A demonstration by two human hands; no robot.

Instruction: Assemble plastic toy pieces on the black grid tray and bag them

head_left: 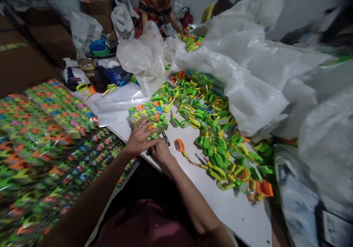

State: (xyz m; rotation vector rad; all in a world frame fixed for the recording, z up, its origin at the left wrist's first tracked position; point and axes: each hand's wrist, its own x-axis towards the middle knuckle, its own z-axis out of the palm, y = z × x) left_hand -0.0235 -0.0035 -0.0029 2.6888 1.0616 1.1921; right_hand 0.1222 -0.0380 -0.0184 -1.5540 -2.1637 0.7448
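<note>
A block of small green, orange and blue plastic pieces (146, 111) lies on the white table (234, 217) near its front edge. My left hand (141, 135) rests on this block with its fingers spread. Beside it, at the block's near edge, my right hand (161, 149) is bent inward; its fingertips are hidden. A black slotted strip (166, 138) shows just beyond my right hand. To the right lies an orange piece (179, 145) with a thin beaded string, and past it spreads a large heap of green and yellow pieces (217, 151).
Packed colourful sheets (41, 129) fill the left side. Clear plastic bags (242, 74) cover the heap's far side. A jar (92, 72), a blue basket (118, 75) and yellow-handled scissors (110, 88) stand at the back left. A person in a striped shirt (156, 4) sits across.
</note>
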